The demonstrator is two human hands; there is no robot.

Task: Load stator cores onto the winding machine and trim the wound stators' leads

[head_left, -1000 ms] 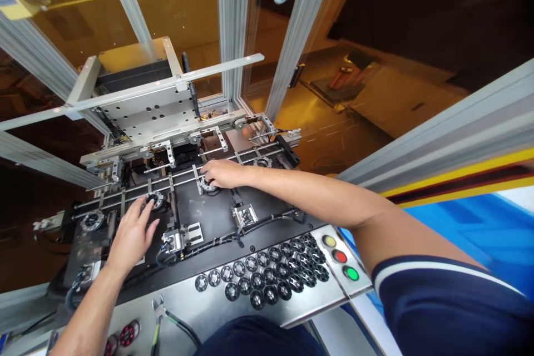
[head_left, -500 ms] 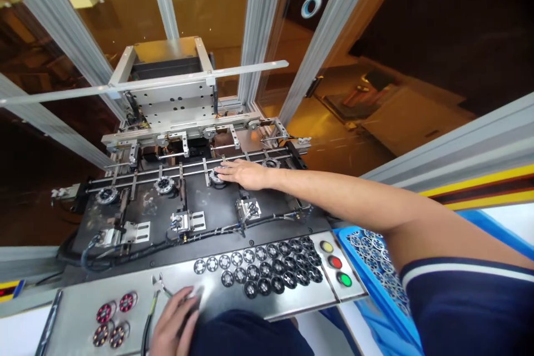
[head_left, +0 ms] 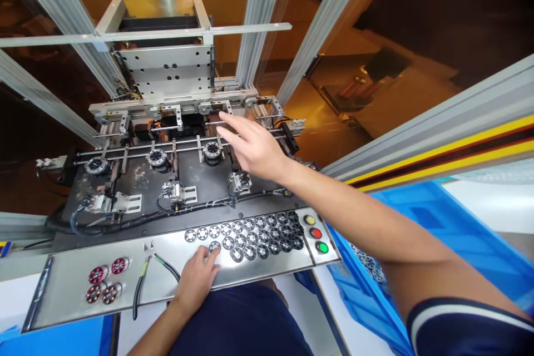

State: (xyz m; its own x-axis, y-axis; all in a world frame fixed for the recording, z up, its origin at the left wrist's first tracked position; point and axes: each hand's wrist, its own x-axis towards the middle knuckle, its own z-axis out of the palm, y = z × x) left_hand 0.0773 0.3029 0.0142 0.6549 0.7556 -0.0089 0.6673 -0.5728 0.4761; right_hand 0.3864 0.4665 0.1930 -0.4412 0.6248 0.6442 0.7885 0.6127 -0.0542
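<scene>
My left hand (head_left: 197,278) is over the front metal ledge, thumb and index finger closed about a round black-and-silver stator core (head_left: 214,247). That core still rests on the ledge at the left end of its row. Beside it stand rows of similar cores (head_left: 250,238). Raised above the machine bed, my right hand (head_left: 259,149) is empty, its fingers stretched out and apart. Just left of and below these fingers, a core sits in a round holder (head_left: 212,151). Two more holders, the middle one (head_left: 157,159) and the left one (head_left: 97,166), carry cores too.
Green-and-black side cutters (head_left: 144,281) and several wound red and copper stators (head_left: 102,279) lie on the ledge's left. Yellow, red and green buttons (head_left: 316,233) are at its right end. A blue crate (head_left: 367,289) stands right. A metal bar (head_left: 167,35) crosses above the machine.
My right hand has lifted off the third holder, uncovering the core there. My left hand has moved right and away from the cutters onto a core. The view has tilted down.
</scene>
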